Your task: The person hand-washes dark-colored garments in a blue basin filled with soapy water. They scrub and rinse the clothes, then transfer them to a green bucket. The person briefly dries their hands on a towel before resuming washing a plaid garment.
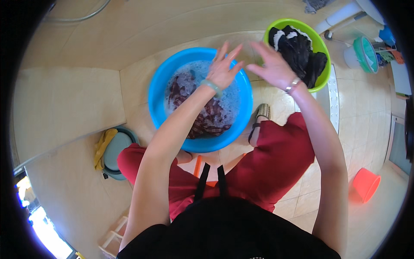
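Observation:
Above the right side of a blue basin [156,86], my left hand [223,69] is open with its fingers spread. Nothing is in it, and a pale green bangle circles its wrist. My right hand [274,67] is raised between the blue basin and a lime green basin [324,52]; it too is open and holds nothing, its fingertips a little blurred. Dark reddish-brown patterned cloth [211,118] lies in sudsy water [233,101] in the blue basin, partly behind my left forearm. Black and white clothes [297,49] fill the lime green basin.
A grey-green basin [118,151] with a yellow cloth [103,144] sits at the left. At the right are a red-orange bucket [365,185] and a white bin with a green rim [362,55]. A white pipe [338,18] runs behind the lime basin. My sandalled foot [262,114] is beside the blue basin.

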Motion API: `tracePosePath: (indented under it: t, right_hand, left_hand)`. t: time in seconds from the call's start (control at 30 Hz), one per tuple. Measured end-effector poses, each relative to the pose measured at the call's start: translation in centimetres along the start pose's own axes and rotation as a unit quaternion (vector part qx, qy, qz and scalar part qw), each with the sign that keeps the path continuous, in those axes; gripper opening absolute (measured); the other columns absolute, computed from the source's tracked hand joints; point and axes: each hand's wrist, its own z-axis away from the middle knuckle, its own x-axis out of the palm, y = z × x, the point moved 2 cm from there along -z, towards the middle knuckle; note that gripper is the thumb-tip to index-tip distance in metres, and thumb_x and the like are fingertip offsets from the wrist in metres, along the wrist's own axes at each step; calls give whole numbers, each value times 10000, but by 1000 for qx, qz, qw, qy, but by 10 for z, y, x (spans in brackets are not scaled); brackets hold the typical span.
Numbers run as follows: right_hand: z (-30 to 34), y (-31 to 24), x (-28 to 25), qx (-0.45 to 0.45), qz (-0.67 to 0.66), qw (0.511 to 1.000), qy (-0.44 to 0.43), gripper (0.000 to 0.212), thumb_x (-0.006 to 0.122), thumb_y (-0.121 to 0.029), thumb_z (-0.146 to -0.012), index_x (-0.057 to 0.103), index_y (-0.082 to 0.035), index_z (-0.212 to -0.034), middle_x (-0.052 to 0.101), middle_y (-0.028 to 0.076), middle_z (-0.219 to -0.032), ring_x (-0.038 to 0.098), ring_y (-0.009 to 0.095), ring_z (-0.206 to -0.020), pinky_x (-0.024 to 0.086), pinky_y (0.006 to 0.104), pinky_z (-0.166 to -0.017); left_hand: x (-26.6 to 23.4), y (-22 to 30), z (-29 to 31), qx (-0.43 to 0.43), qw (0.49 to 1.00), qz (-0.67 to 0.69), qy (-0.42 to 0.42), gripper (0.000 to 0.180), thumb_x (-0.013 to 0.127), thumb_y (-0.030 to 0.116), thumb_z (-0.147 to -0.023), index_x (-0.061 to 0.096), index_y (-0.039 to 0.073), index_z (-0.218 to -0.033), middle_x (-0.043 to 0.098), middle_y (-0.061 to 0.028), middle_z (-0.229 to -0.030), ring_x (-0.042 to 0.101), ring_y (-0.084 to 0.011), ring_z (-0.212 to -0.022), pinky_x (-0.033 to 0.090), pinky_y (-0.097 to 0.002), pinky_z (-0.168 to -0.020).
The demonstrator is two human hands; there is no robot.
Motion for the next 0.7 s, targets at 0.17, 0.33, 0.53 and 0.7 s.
tracePosePath:
  t: [0.17,0.33,0.53,0.7]
  right_hand:
    - [-19,-48,169,65,9,976,-206,874,661,-541,-767,247,-247,-1479,149,222,-1537,262,493,-1346,302,513,-1091]
    - [17,-75,282,200,-16,935,-292,873,631,-593,-792,171,-341,-1490,-21,102,-1579,61,455,-1415,270,671,-1040]
    - [49,-87,358,122,88,938,-313,796,562,-591,-840,199,-307,-1489,25,105,-1574,76,430,-1416,236,718,-1006]
    - [50,-55,396,75,119,945,-294,671,502,-574,-877,318,-266,-1444,161,123,-1541,223,420,-1372,248,716,-991]
  left_hand:
    - [-14,-105,113,-268,953,-117,-81,710,666,395,-844,288,433,-1445,11,-130,-1579,56,-432,-1427,216,-692,-1035]
    - [8,-174,193,-340,909,-164,-178,813,693,461,-798,218,452,-1458,-117,-64,-1577,-38,-416,-1432,173,-773,-986]
    - [38,-227,224,-342,881,-209,-251,805,656,485,-821,187,429,-1473,-123,-78,-1574,55,-435,-1421,226,-731,-1003]
    - [62,-261,220,-370,862,-167,-302,722,584,518,-859,249,339,-1472,15,-112,-1576,323,-423,-1328,317,-644,-1011]
